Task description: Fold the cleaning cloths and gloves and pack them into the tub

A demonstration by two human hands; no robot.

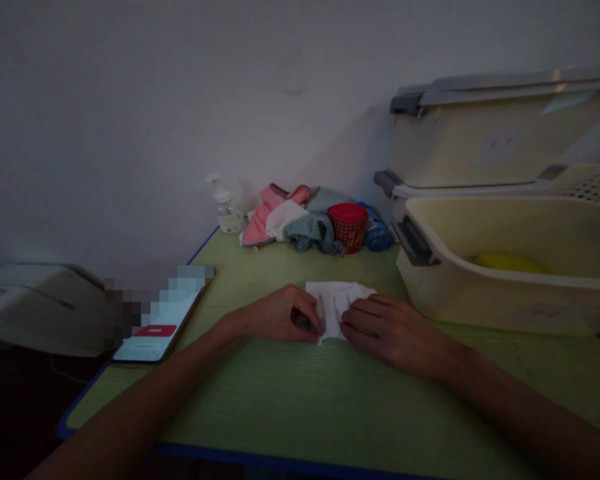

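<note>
Centrally, a white cloth (336, 301) lies creased on the green desk (280, 400), mid-frame, touched by both hands. L hand (286, 315): thumb + fingertips pinched on its near-L edge. R hand (393, 333): bent fingers laid over its R part; can't tell if gripping or only pressing. Poss. faults: uneven pull, L vs. R, could skew the cloth or add creases, as it looks soft; a wide sweep of the L forearm (155, 400) could knock the phone-like device (173, 317), L of frame, off the adjacent desk edge. Writing: none legible. Red tub (350, 228), upper ctr., bears pale characters, too blurred; pump bottle (229, 215), upper L of ctr., has a label, ditto; cream bin (480, 300), R of frame, a faint sticker, unreadable. Device screen partly pixelated, w/ red band. Brands: n/a.
</note>
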